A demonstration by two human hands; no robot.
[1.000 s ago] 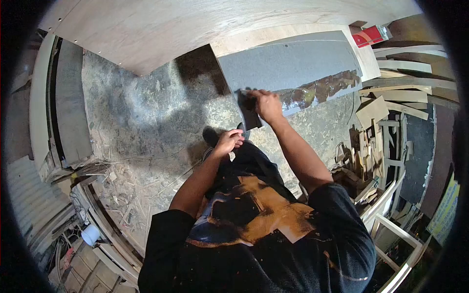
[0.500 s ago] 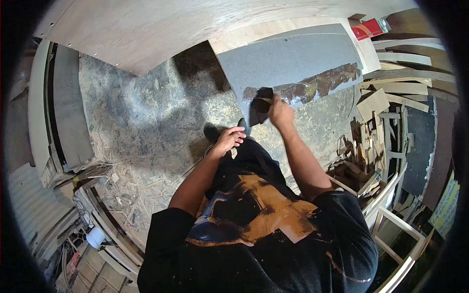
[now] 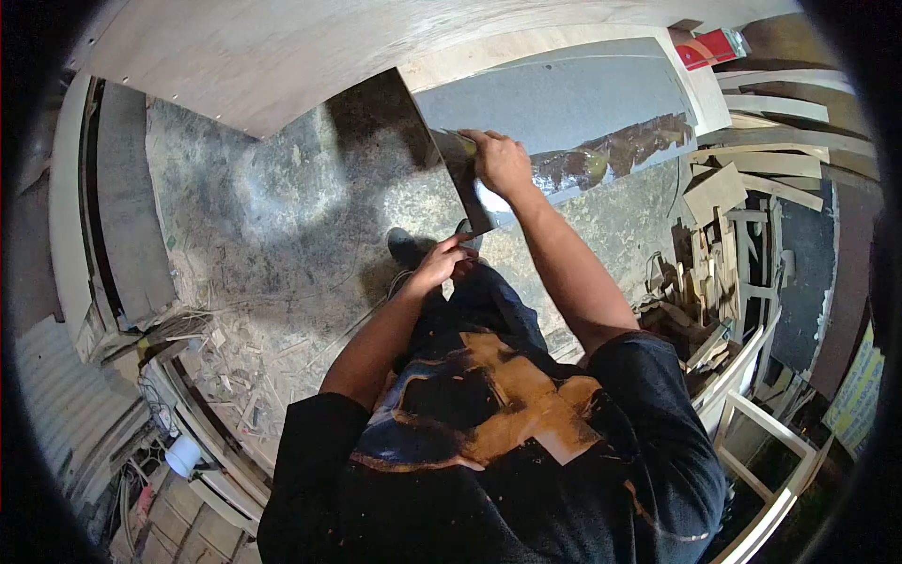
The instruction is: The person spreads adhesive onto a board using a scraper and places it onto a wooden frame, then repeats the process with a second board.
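My right hand (image 3: 503, 164) is wrapped round a dark, flat scraper-like tool (image 3: 458, 160) at the left end of a grey panel (image 3: 554, 94). A strip of brown, glossy paste (image 3: 611, 160) runs along the panel's near edge, to the right of that hand. My left hand (image 3: 440, 263) is below the panel's near left corner, its fingers partly spread and the fingertips close to that corner. Whether they touch it cannot be told. Nothing shows in my left hand.
A large pale plywood sheet (image 3: 254, 56) spans the top left. Wood offcuts (image 3: 719, 263) are piled at right, near a pale wooden frame (image 3: 766, 451). A red object (image 3: 707, 50) lies top right. Wood scraps (image 3: 249, 376) litter the floor (image 3: 282, 216) at lower left.
My right hand has moved left and up with the tool, to the panel's left edge. The brown paste at the strip's left end looks thinned or gone. My left hand has shifted slightly.
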